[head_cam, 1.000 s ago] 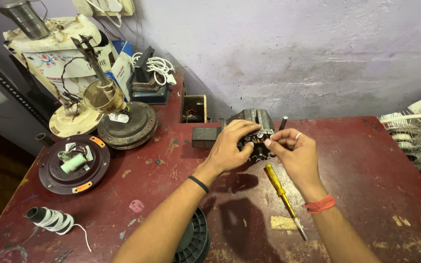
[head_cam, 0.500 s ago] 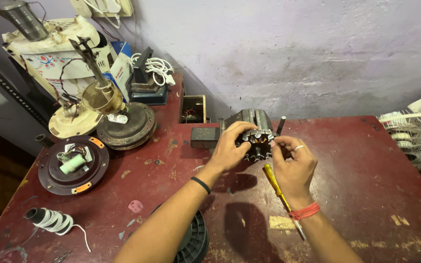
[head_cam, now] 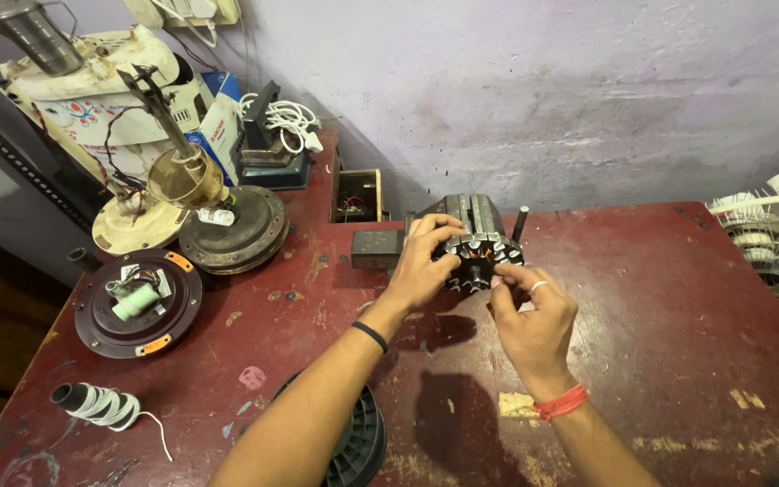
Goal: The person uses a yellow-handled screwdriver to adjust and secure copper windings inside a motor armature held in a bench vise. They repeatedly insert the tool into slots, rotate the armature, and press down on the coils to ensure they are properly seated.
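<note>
Both hands hold one stator (head_cam: 480,260) above the red table (head_cam: 660,298), near a grey vise (head_cam: 471,215) behind it. Left hand (head_cam: 424,263) wraps its left side, fingers closed over the top. Right hand (head_cam: 534,316) is below and to the right, its fingertips (head_cam: 500,280) pinched at the lower edge.

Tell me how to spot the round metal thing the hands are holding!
Start at the red table, near the purple wall. Both hands, left hand and right hand, hold a toothed metal ring with coppery wire inside. Unlike the flat dark round housing at left, it is held up.
</note>
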